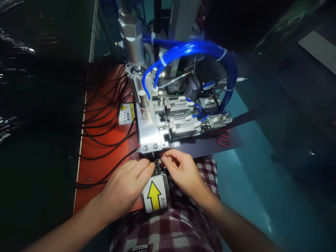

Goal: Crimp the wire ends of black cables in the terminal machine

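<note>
One black fixture (157, 169) sits between both hands (126, 183) (186, 172).

The fingertips of the left hand (124, 185) are tucked out of sight, and the small part (158, 163) between them and the right hand (186, 173) is too tiny and half covered to make out; whether either hand grips it cannot be told. Lettering on the arrow label (154, 196) breaks off at its side. The fine print on the warning sticker (127, 113) is unreadable. The top edge cuts off the metal cylinder (131, 38); the right edge crops a pale board (319, 50). Shiny wrapping (15, 43) at left is blurred.
</note>
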{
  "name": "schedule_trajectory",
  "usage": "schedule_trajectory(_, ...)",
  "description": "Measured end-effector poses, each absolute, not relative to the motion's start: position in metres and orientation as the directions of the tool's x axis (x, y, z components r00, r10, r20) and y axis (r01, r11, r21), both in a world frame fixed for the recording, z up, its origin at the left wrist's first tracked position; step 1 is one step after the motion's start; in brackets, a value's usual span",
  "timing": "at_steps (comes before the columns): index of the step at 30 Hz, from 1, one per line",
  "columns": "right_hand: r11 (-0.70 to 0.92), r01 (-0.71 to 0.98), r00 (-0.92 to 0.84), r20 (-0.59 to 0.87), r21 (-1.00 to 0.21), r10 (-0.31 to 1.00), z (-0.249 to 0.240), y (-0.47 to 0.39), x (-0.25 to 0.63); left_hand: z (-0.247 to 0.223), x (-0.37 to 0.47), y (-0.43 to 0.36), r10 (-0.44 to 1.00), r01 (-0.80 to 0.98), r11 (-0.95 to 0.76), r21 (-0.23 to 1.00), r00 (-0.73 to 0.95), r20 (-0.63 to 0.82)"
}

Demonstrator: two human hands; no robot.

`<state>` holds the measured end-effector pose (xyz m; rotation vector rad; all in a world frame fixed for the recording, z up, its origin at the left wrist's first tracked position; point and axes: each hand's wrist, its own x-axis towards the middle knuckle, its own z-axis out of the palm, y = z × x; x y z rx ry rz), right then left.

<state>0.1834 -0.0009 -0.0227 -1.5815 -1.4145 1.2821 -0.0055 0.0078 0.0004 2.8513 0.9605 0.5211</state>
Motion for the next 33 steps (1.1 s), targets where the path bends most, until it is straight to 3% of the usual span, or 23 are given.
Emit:
schedule_trajectory(12,-0.384,0.090,-0.003,-0.385,-0.919,0.923,-0.022,0.005,0.172,-0.001,-0.007,0.008,0.580,0.556,-0.814,0.170,0.757,0.300)
schedule_trajectory(21,-0.253,0.074,0.034,-0.251,-0.965,0.967,-0.031,-0.003,0.165,0.000,-0.006,0.009,0.586,0.543,-0.810,0.222,0.759,0.283)
schedule_trajectory(27,-0.265,-0.052,0.064,-0.268,-0.963,0.961,-0.031,-0.004,0.164,-0.001,-0.006,0.009,0.596,0.554,-0.803,0.219,0.749,0.290)
schedule_trajectory(33,-0.283,0.031,0.086,-0.280,-0.958,0.956,-0.030,-0.006,0.170,-0.003,-0.007,0.008,0.607,0.558,-0.794,0.241,0.750,0.262)
